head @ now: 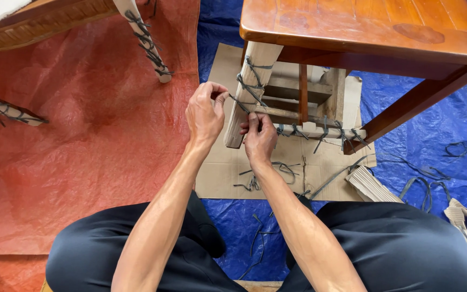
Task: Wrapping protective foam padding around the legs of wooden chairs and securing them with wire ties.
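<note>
A brown wooden table point(363, 24) stands in front of me, its near leg point(248, 92) wrapped in cardboard and laced with dark grey string point(248, 86). My left hand point(205, 112) pinches a strand of that string just left of the leg, pulling it taut. My right hand point(259, 138) presses against the lower part of the leg and grips the string there. A cardboard-wrapped rail point(320, 131) tied with the same string runs to the right from the leg.
Flat cardboard point(228, 178) lies under the table on a blue tarp point(444, 124). Loose string pieces point(425, 186) and folded cardboard point(371, 186) lie at right. A red tarp point(82, 140) covers the left, with another wrapped furniture leg point(147, 40).
</note>
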